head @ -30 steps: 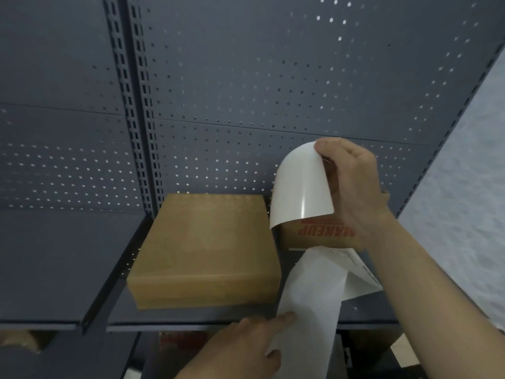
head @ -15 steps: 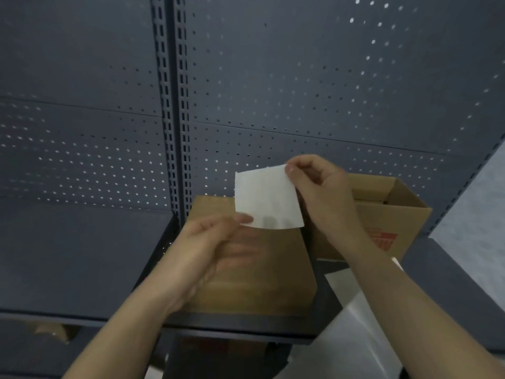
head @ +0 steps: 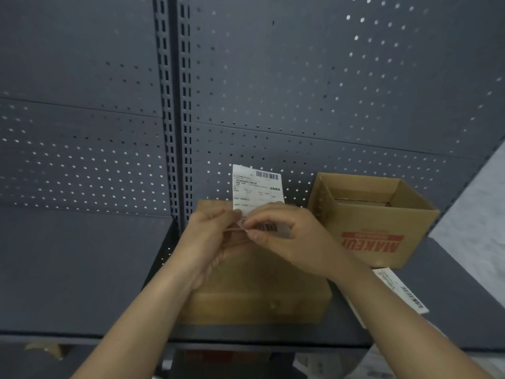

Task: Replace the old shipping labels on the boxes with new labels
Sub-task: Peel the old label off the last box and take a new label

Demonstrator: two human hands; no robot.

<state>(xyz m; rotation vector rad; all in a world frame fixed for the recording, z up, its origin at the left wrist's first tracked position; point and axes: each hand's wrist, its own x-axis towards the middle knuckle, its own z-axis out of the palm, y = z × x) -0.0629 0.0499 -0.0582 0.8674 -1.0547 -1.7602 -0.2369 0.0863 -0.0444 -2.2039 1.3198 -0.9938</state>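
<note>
A white shipping label with barcodes stands upright above a flat closed brown box on the dark shelf. My left hand and my right hand meet at the label's lower edge, both pinching it there with fingertips; a thin curled strip of its edge shows between them. The lower part of the label is hidden behind my fingers.
An open brown carton printed with red upside-down letters stands to the right. A sheet of labels lies at its foot, over the shelf's edge. The grey shelf runs left; a perforated back panel rises behind.
The label, held with its blank side toward me, now shows its printed face. My left hand came up from the loose sheet and joined the right at the label's lower edge.
</note>
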